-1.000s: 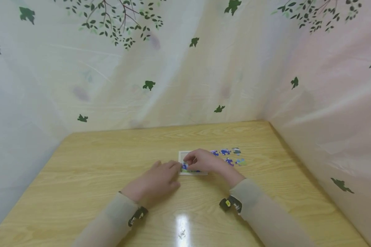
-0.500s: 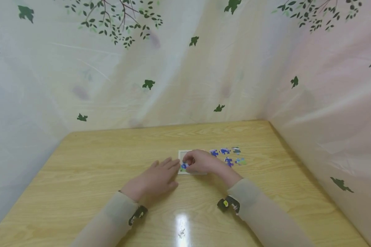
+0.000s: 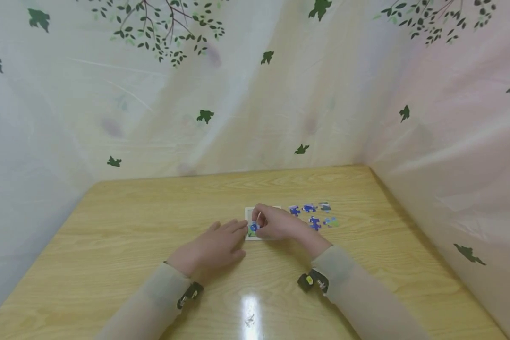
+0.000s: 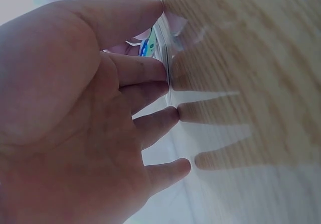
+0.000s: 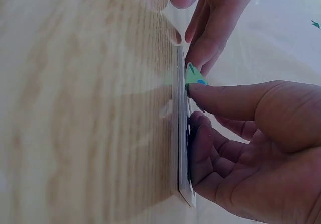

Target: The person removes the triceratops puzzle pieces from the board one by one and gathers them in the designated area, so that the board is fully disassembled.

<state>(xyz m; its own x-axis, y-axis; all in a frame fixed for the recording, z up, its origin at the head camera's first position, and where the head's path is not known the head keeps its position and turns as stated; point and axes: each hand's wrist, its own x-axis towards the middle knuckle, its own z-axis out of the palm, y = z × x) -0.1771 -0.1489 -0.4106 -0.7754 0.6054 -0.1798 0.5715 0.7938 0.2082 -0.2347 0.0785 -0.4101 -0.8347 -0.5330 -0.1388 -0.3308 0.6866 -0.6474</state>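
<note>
A small light-rimmed puzzle tray (image 3: 265,239) lies on the wooden table, mostly covered by my right hand (image 3: 276,223). Thumb and fingers of that hand pinch a green and blue jigsaw piece (image 5: 193,75), which stands tilted at the tray's left part in the right wrist view. The remaining fingers curl down over the tray. My left hand (image 3: 216,245) lies with fingers outstretched, and its fingertips touch or nearly touch the tray's left edge. In the left wrist view the fingers (image 4: 150,126) are spread low over the tabletop. Pieces under the right hand are hidden.
Several loose blue, purple and green puzzle pieces (image 3: 315,223) lie on the table (image 3: 153,212) right of the tray. A pale curtain (image 3: 238,94) with leaf prints surrounds the table's back and sides.
The left hand has straightened and spread its fingers beside the tray. The right hand keeps its place over the tray's left part, its fingers shifting slightly as the piece tilts.
</note>
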